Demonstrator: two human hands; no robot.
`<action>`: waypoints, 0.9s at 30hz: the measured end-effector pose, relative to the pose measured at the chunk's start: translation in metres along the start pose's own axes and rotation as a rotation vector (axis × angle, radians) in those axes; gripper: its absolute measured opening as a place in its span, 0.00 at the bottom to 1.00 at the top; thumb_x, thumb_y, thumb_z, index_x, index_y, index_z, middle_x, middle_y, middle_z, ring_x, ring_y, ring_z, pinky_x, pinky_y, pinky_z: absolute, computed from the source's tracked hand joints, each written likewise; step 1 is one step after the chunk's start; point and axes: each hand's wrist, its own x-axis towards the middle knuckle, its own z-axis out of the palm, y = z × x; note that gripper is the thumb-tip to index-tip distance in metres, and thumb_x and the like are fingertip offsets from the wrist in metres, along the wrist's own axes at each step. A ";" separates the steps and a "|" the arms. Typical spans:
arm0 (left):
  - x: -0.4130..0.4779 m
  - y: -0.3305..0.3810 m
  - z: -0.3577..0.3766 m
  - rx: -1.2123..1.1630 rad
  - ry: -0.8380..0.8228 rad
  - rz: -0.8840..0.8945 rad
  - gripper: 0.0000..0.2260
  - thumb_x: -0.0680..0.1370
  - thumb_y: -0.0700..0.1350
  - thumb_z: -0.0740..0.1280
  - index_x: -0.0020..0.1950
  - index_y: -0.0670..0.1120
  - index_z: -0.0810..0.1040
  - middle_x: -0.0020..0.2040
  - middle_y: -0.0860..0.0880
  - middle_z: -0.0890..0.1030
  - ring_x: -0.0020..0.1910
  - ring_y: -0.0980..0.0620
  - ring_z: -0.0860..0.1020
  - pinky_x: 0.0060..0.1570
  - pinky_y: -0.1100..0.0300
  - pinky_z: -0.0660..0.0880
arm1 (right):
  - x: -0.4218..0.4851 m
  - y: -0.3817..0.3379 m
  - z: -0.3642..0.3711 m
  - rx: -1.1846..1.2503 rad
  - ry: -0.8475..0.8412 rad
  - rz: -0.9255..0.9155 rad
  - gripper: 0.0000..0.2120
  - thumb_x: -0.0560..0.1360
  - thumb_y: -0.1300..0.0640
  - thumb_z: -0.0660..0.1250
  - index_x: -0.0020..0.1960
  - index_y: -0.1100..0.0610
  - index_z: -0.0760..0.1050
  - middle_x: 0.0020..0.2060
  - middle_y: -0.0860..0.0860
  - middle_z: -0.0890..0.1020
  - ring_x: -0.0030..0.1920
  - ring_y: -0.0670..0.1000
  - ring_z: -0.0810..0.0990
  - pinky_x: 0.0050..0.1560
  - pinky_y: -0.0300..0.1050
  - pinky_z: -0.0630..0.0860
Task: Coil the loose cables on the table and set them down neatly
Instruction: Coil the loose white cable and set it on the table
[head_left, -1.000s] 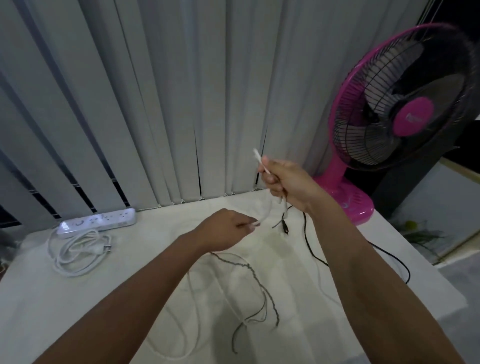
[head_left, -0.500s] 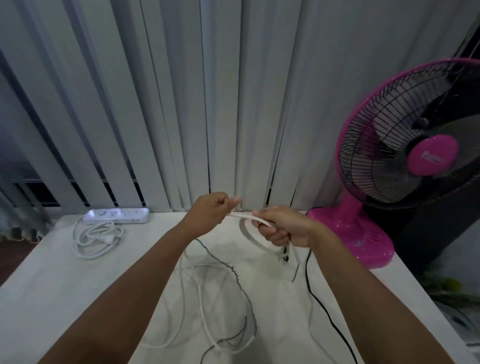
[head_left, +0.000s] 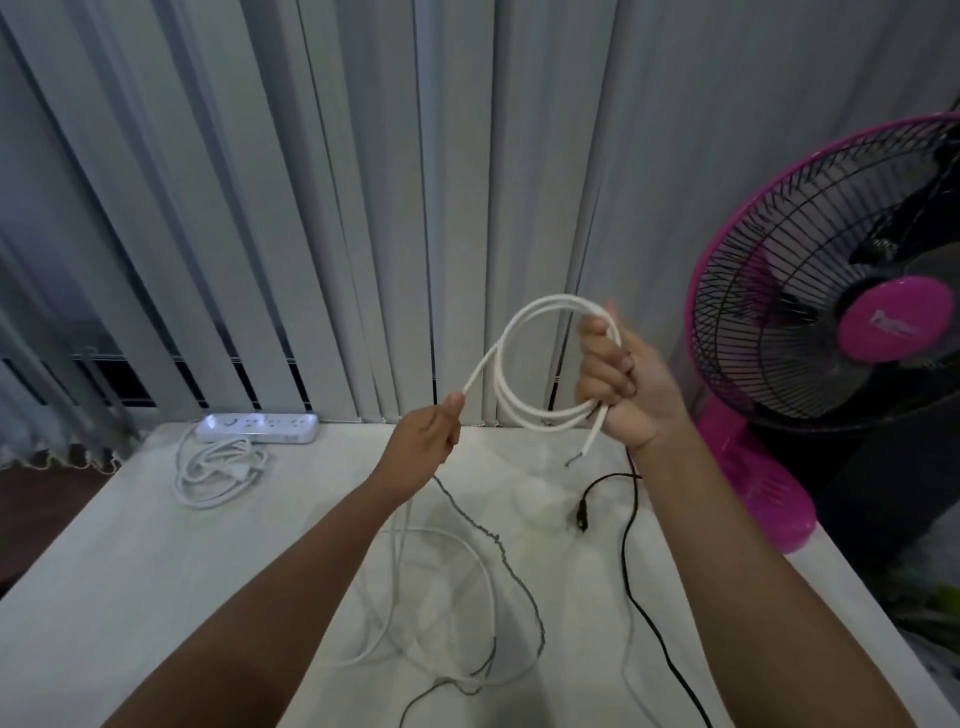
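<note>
Two loops of white cable (head_left: 550, 300) hang above the table (head_left: 130, 571), gripped by our raised right hand (head_left: 623, 384) at the coil's three o'clock; our left hand (head_left: 426, 441) pinches the trailing strand at seven o'clock, arms outstretched.

Table (head_left: 130, 597) stands before the blinds (head_left: 311, 208).
Power strip (head_left: 257, 428) sits back left, its cord (head_left: 218, 475) just in front; fan (head_left: 831, 332) stands at the right edge; loose cables (head_left: 467, 597) lie mid-table beneath the left hand (head_left: 428, 434) and right hand (head_left: 628, 389).
</note>
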 end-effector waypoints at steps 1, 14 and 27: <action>-0.002 -0.004 0.002 0.015 -0.002 -0.005 0.29 0.76 0.69 0.52 0.29 0.47 0.69 0.22 0.53 0.69 0.23 0.57 0.66 0.25 0.70 0.64 | -0.001 -0.007 0.003 0.013 -0.009 -0.036 0.19 0.81 0.50 0.52 0.41 0.62 0.73 0.23 0.46 0.60 0.18 0.42 0.49 0.21 0.34 0.46; -0.033 -0.023 0.025 0.324 -0.176 0.070 0.13 0.81 0.57 0.54 0.52 0.54 0.76 0.33 0.51 0.77 0.29 0.57 0.73 0.35 0.58 0.70 | 0.000 -0.036 -0.002 -0.443 0.348 -0.349 0.17 0.82 0.50 0.52 0.41 0.55 0.72 0.21 0.45 0.65 0.18 0.42 0.57 0.18 0.33 0.58; -0.012 0.069 0.001 0.234 -0.247 0.416 0.06 0.74 0.58 0.67 0.44 0.60 0.83 0.30 0.50 0.79 0.28 0.52 0.75 0.31 0.56 0.71 | 0.010 0.033 -0.032 -1.343 0.610 0.014 0.19 0.81 0.45 0.54 0.40 0.54 0.76 0.23 0.46 0.72 0.23 0.46 0.72 0.26 0.37 0.71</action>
